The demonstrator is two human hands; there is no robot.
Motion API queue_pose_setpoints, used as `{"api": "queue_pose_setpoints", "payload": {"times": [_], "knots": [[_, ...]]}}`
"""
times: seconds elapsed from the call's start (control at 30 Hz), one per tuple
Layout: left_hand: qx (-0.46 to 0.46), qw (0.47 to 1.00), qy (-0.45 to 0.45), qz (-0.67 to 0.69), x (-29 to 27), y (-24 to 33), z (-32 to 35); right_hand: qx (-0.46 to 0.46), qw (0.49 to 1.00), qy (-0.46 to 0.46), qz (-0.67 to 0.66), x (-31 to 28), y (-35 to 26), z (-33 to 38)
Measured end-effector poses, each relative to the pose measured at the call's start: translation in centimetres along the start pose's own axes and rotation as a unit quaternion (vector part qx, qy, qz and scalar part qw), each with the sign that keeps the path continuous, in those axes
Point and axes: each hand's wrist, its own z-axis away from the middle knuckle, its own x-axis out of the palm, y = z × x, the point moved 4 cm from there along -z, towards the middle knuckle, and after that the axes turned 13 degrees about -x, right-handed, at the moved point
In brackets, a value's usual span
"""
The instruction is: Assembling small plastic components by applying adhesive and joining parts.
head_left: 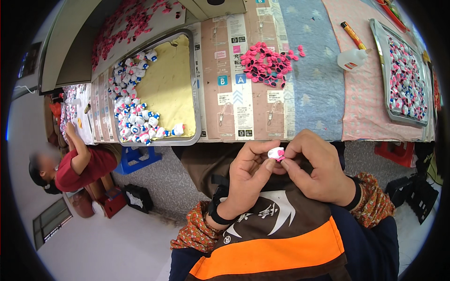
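Here, left hand (248,175) and right hand (314,171) pinch one small white figure (275,153) with a pink bow between fingertips, above the lap, below the tabletop (309,93) edge. Ahead lie pink bows (269,63); far-left, a metal tray (196,93) of finished figures.

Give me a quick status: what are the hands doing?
Left hand and right hand both grip one small white figure with pink bow. Held above lap, apart from table. Nothing in the way.

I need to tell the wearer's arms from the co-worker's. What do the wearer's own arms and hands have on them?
Both hands are bare. The left hand has a black strap at the wrist; the right hand a black wristband. Both forearms wear orange-brown floral patterned sleeve covers over dark blue sleeves.
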Motion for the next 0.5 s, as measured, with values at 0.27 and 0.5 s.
{"api": "queue_pose_setpoints", "payload": {"times": [0.27,0.5], "knots": [[-0.008,0.999,-0.025,0.034,0.2,-0.3,-0.2,0.034,0.999,0.002,-0.031,0.1,0.5,0.4],[-0.022,0.998,-0.048,0.043,-0.1,-0.5,-0.3,0.141,0.984,-0.018,-0.106,0.0,1.1,1.0]]}}
